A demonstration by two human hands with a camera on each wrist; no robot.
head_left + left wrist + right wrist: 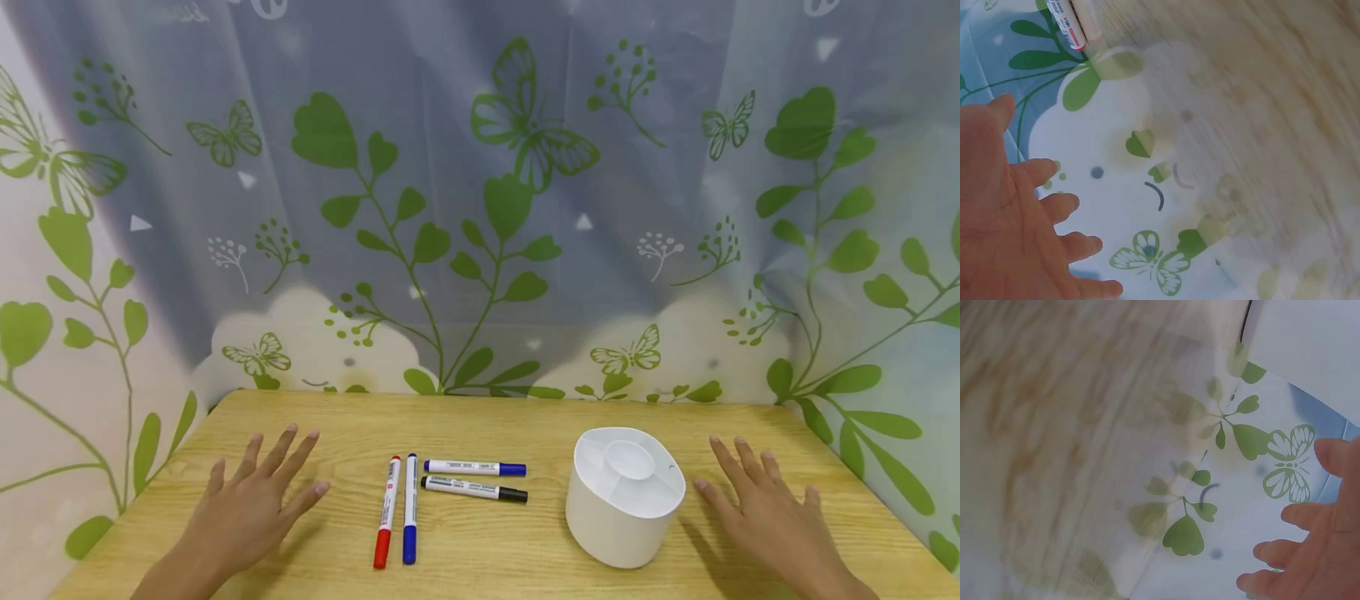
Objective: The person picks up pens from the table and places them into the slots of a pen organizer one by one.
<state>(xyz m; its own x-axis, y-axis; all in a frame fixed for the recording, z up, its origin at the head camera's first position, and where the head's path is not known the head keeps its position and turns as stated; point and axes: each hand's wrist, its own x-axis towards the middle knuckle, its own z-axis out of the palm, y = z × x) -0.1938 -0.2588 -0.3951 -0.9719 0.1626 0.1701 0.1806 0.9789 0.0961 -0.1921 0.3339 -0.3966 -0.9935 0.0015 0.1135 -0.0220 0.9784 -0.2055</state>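
Four-sided in outline with rounded corners, a white divided pen holder (622, 521) stands on the wooden table, just left of my right hand (776, 517). That hand has its fingers spread and holds nothing. My left hand (251, 508) is also spread and bare, left of the markers. A red-capped marker (387, 512) and a blue-capped marker (410, 508) lie side by side, pointing away from me. Right of them, another blue marker (474, 468) lies crosswise above a black-capped marker (474, 489). In the left wrist view, the red marker's end (1067, 25) shows at the top.
The light wooden table (315, 575) ends at a curtain (450, 292) printed with green leaves and butterflies, which hangs behind it and along both sides. In the right wrist view, the holder's white wall (1310, 350) fills the top right corner.
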